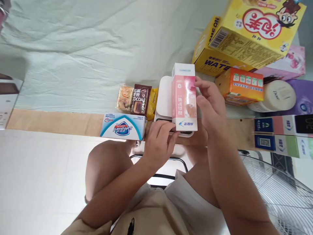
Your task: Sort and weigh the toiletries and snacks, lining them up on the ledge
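A pink and white toothpaste box (pixel 184 98) lies lengthwise over the right part of a white kitchen scale (pixel 164 98), hiding much of its platform and display. My left hand (pixel 158 142) is closed at the box's lower left corner, by the scale's front edge. From the right, my right hand (pixel 210 104) grips the box's long side with bent fingers; some fingertips are hidden. Left of the scale are a yellow snack packet (pixel 152 103), a brown cocoa snack packet (pixel 141 99) and a clear-wrapped snack (pixel 125 98). A Safeguard soap box (pixel 123 127) sits in front of them.
Yellow cartons (pixel 254 36), an orange box (pixel 241 85), a Dove container (pixel 277 94) and a purple package (pixel 302 96) crowd the right. Several toothpaste boxes (pixel 283 143) lie at the wooden edge (pixel 56 125), above a fan (pixel 278 189). A white box (pixel 9 101) stands far left.
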The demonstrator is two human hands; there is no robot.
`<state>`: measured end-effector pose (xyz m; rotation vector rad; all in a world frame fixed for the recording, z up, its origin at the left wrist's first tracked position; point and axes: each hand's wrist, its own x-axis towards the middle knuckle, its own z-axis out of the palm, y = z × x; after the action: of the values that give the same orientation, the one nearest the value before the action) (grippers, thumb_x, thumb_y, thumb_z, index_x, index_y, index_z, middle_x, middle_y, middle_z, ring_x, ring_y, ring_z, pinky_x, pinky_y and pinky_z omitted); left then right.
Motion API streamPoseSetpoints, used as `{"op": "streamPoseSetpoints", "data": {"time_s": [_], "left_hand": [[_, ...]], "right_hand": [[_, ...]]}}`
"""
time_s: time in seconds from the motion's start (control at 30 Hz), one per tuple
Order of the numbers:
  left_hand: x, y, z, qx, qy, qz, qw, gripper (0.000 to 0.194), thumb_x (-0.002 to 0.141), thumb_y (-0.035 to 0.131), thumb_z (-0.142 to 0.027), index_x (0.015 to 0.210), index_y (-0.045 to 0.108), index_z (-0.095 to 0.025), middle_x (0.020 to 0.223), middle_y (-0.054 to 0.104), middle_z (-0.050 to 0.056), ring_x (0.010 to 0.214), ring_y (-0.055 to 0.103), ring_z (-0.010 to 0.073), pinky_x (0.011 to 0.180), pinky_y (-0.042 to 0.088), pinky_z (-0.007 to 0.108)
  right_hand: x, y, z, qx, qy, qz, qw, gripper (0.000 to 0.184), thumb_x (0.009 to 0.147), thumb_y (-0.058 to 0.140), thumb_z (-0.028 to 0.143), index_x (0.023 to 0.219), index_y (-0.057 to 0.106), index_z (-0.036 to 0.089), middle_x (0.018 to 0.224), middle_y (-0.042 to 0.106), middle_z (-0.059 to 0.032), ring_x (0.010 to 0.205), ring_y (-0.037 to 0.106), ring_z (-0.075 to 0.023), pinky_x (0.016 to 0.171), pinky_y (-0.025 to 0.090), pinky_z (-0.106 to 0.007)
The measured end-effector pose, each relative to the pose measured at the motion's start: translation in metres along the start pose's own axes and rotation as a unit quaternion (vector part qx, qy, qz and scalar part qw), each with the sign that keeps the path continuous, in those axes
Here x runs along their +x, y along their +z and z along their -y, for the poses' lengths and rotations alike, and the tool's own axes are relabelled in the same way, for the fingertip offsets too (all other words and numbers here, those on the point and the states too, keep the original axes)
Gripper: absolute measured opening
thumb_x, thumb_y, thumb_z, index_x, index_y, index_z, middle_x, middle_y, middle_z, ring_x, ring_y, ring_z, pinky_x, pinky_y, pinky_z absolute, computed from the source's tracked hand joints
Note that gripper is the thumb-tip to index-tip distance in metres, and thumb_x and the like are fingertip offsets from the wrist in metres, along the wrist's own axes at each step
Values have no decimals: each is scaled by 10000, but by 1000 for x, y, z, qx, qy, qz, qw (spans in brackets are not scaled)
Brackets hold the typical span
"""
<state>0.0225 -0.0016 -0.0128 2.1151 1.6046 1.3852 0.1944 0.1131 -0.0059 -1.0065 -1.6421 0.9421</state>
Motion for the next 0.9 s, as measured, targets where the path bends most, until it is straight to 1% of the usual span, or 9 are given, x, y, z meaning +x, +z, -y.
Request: {"op": "streamPoseSetpoints", "data": {"time_s": [0.1,0.2,0.3,0.43,0.57,0.63,0.73,0.83,0.9], "left_hand": [[-4,3,-2,-26,14,-24,999,209,977,642,-108,1178,602,-148,1043,681,105,986,646,195,881,554,295],[-7,6,-6,-41,16,-38,998,268,952,668,-140,1207,589,-142,1077,649,114,1022,646,202,913,577,302],[-5,6,-7,-49,3,-41,998,349,938,666,-181,1268,561,-142,1213,620,158,1166,655,233,1013,589,351],[-4,6,-8,-68,-6,-5,998,471,952,625,-238,1394,505,-125,1415,582,224,1351,625,273,1123,571,411],[-6,10,-9,-91,-24,49,994,685,1004,552,-367,1605,335,-120,1642,428,278,1561,474,346,1223,506,503],[-7,11,-10,-114,-29,72,990,750,1006,541,-401,1657,270,-147,1710,361,264,1606,418,360,1245,487,522],[-8,11,-12,-141,-33,85,986,767,990,561,-420,1660,297,-157,1748,316,248,1613,413,361,1242,503,499],[-6,11,-12,-162,-27,86,983,769,974,581,-409,1652,321,-156,1759,306,238,1615,414,355,1234,521,475],[-4,10,-14,-178,-9,71,981,757,969,592,-399,1636,341,-143,1751,320,248,1613,416,357,1232,527,472]], "right_hand": [[-12,-3,2,-5,-13,-38,999,309,997,584,453,1236,674,278,1423,709,-52,1458,603,-253,1265,461,-520],[-19,-2,6,-18,-14,-73,997,303,1000,584,480,1193,685,270,1409,720,-62,1415,636,-261,1224,494,-518],[-22,2,9,-27,-7,-89,996,285,1001,578,485,1168,681,278,1381,734,-57,1397,650,-258,1206,503,-505],[-26,5,14,-69,27,-79,994,258,1024,531,410,1196,661,268,1381,720,-55,1398,641,-259,1228,478,-526],[-34,6,22,-134,54,-44,989,346,1005,536,386,1326,620,289,1400,679,-70,1359,648,-281,1211,493,-581],[-38,7,26,-166,63,-14,984,408,990,540,381,1388,592,313,1448,659,-69,1399,621,-306,1247,436,-656],[-43,7,30,-211,72,29,975,484,978,544,396,1459,554,345,1513,637,-54,1534,505,-340,1314,272,-744],[-48,6,31,-224,74,50,971,541,992,527,431,1527,500,364,1598,576,-37,1632,374,-331,1357,117,-743],[-50,6,33,-206,57,46,976,553,1011,496,483,1551,474,366,1644,525,-35,1649,343,-318,1373,92,-715]]}}
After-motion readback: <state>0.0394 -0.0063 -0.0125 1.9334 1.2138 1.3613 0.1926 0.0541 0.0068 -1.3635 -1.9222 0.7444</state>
